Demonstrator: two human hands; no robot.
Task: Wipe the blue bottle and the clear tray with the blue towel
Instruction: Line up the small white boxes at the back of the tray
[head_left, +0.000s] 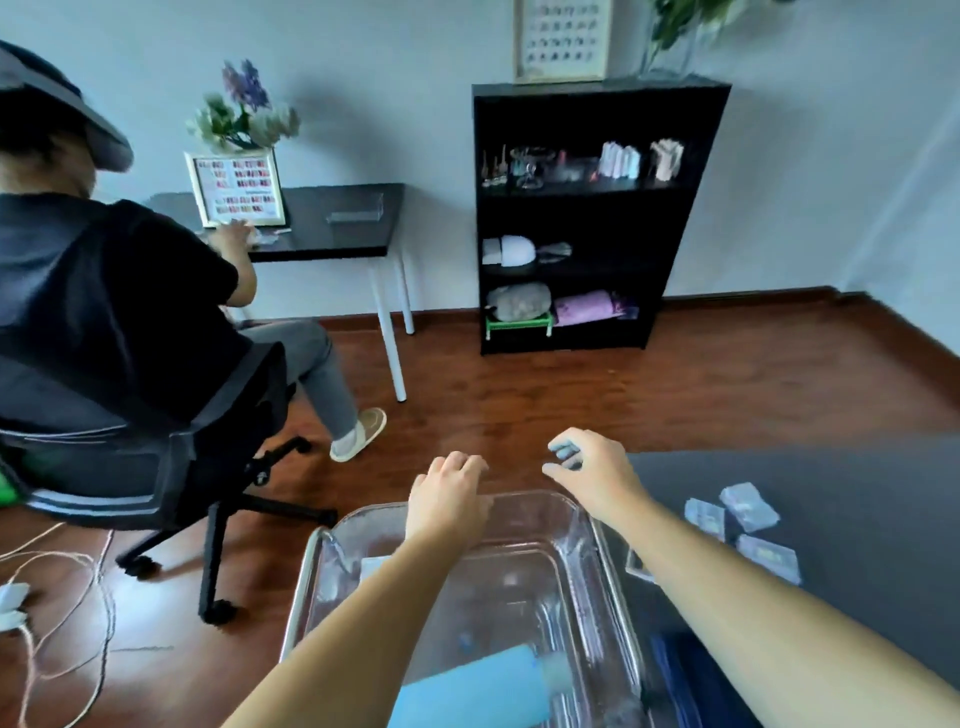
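Observation:
The clear tray (576, 525) stands right in front of me inside a metal-rimmed frame (304, 597). A light blue bottle (467, 686) lies on its side in the tray's near end. My left hand (449, 491) lies over the tray's far rim with its fingers curled down over the edge. My right hand (592, 465) hovers just past the far right corner, its curled fingers pinching a small grey-blue thing (563, 453) that I cannot identify. A dark blue cloth (685, 675), apparently the towel, lies on the table right of the tray.
A dark grey table (831, 493) at right carries several small clear packets (748, 506). A person sits in a black office chair (156, 467) at left, facing a desk (332, 228). A black bookshelf (587, 218) stands at the far wall. Cords (62, 613) lie on the wooden floor.

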